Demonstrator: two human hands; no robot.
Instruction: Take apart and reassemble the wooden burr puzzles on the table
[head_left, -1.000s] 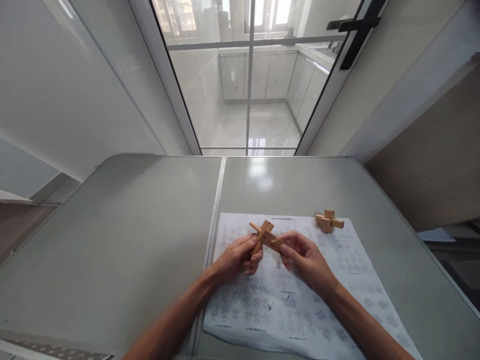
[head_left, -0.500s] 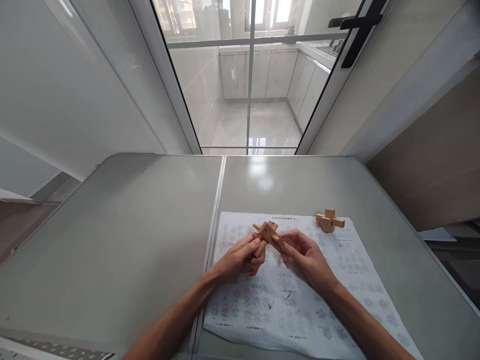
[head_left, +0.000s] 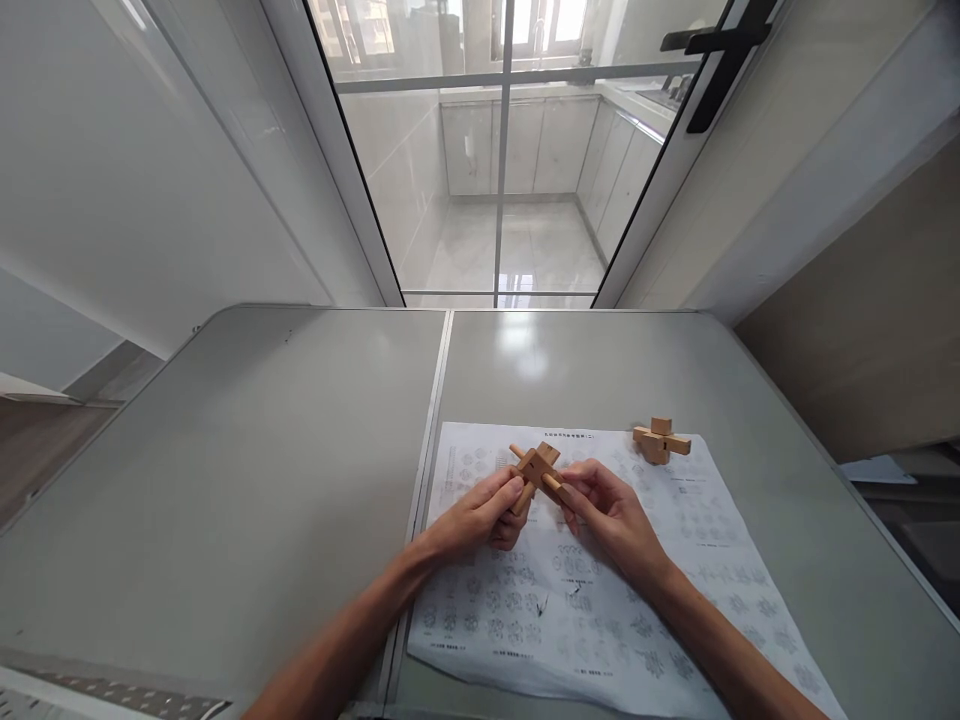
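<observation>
A wooden burr puzzle [head_left: 537, 468] of crossing sticks is held between both hands above a printed sheet [head_left: 517, 640]. My left hand [head_left: 485, 510] pinches its left and lower side, thumb in front, the other fingers curled beneath. At its right, my right hand [head_left: 606, 508] has thumb and fingers closed on the end of a stick that juts toward me. The fingers partly cover the joints between the sticks. A second wooden burr puzzle [head_left: 660, 442] rests on the sheet's far right corner, apart from the hands.
The sheet carries rows of small diagrams and lies on a grey folding table [head_left: 300, 480] with a metal seam [head_left: 431, 440] left of the paper. Beyond the far edge stands a glass door [head_left: 465, 180] with a black handle [head_left: 716, 45].
The held puzzle has turned slightly and shifted a little to the right, with my left hand moving along. My right hand keeps nearly the same place. The second puzzle stays put.
</observation>
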